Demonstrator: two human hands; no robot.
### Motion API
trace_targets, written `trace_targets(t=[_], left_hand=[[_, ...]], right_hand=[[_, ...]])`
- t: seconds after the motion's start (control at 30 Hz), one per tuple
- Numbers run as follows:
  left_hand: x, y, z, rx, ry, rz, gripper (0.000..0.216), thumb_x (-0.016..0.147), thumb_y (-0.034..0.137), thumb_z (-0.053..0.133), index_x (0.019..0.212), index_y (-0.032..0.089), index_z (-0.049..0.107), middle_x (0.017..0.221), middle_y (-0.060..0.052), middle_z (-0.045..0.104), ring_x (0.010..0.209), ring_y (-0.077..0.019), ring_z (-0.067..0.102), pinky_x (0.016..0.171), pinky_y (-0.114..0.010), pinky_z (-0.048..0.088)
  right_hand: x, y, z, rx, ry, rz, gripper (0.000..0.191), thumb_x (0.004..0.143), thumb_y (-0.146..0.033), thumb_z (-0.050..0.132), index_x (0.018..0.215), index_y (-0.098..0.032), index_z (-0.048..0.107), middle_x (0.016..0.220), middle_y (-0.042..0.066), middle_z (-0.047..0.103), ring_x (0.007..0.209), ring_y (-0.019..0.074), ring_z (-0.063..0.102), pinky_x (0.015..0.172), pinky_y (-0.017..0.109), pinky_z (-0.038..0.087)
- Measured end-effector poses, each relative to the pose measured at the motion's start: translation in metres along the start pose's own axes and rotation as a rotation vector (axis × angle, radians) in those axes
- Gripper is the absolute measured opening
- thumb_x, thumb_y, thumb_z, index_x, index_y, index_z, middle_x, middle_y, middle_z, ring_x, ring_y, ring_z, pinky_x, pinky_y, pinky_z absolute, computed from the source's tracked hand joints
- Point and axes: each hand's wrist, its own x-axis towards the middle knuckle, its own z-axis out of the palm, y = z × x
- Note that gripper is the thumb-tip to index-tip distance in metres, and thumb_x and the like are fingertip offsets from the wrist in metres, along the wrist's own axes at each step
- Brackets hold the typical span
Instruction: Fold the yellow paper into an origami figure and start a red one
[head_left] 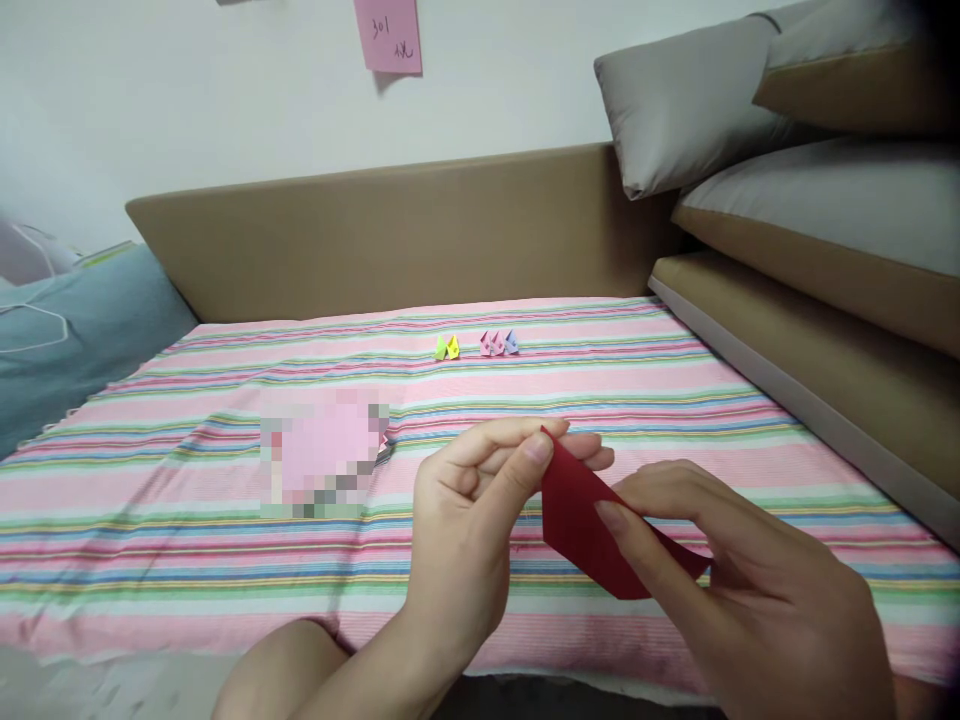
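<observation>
A folded piece of dark red paper (581,535) is held in the air above the striped cloth, tilted down to the right. My left hand (480,510) pinches its upper left corner between thumb and fingers. On its upper right edge, my right hand (750,570) grips with the thumb in front and the fingers behind. Farther back on the cloth stand small folded paper pieces: a green and yellow pair (448,348), and a pink and blue group (499,344).
Striped cloth (225,545) covers the seat. A blurred-out pink item (330,450) lies at left. Grey and brown cushions (817,210) are stacked at right. Behind runs a brown backrest (390,240); a pink note (388,38) hangs on the wall. Blue fabric (82,330) lies far left.
</observation>
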Motion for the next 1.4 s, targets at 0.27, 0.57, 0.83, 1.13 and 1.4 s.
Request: trace_targets(t=[0.27, 0.57, 0.83, 1.13, 1.4], left_hand=[[-0.002, 0.0, 0.002, -0.024, 0.045, -0.025, 0.01, 0.084, 0.019, 0.064, 0.077, 0.019, 0.073, 0.075, 0.002, 0.076, 0.074, -0.0128, 0.072, 0.076, -0.021, 0.057], [0.001, 0.0, 0.001, -0.128, 0.033, -0.111, 0.016, 0.086, 0.019, 0.059, 0.074, 0.018, 0.07, 0.073, 0.001, 0.074, 0.075, -0.0108, 0.071, 0.074, -0.018, 0.055], [-0.003, 0.003, 0.0, 0.001, 0.004, -0.064, 0.013, 0.088, 0.016, 0.059, 0.087, 0.017, 0.072, 0.087, -0.002, 0.076, 0.087, -0.0133, 0.07, 0.08, -0.019, 0.055], [0.0, 0.001, -0.001, -0.012, 0.059, -0.081, 0.009, 0.084, 0.019, 0.064, 0.081, 0.017, 0.072, 0.082, -0.001, 0.076, 0.08, -0.0126, 0.072, 0.073, -0.017, 0.055], [0.002, 0.008, -0.002, 0.032, 0.095, -0.019, 0.012, 0.085, 0.019, 0.063, 0.079, 0.018, 0.073, 0.078, 0.0, 0.076, 0.08, -0.0125, 0.072, 0.074, -0.016, 0.055]], right_hand=[[0.0, -0.001, 0.001, 0.065, -0.023, 0.032, 0.01, 0.085, -0.021, 0.062, 0.076, -0.026, 0.061, 0.077, -0.004, 0.064, 0.072, 0.0109, 0.06, 0.061, 0.021, 0.046], [-0.001, -0.001, 0.004, 0.114, -0.039, 0.069, 0.008, 0.085, -0.022, 0.062, 0.078, -0.026, 0.064, 0.078, -0.003, 0.067, 0.072, 0.0121, 0.061, 0.062, 0.021, 0.048], [0.001, 0.008, 0.001, 0.301, -0.144, 0.267, 0.011, 0.084, -0.033, 0.061, 0.076, -0.026, 0.066, 0.076, 0.0, 0.067, 0.071, 0.0169, 0.065, 0.059, 0.022, 0.052], [0.0, 0.008, 0.002, 0.352, -0.174, 0.301, 0.011, 0.083, -0.032, 0.062, 0.076, -0.025, 0.066, 0.077, 0.0, 0.068, 0.074, 0.017, 0.065, 0.065, 0.023, 0.053], [0.002, 0.01, 0.003, 0.336, -0.207, 0.323, 0.015, 0.084, -0.034, 0.061, 0.075, -0.023, 0.066, 0.073, 0.001, 0.066, 0.066, 0.0156, 0.063, 0.057, 0.022, 0.051]])
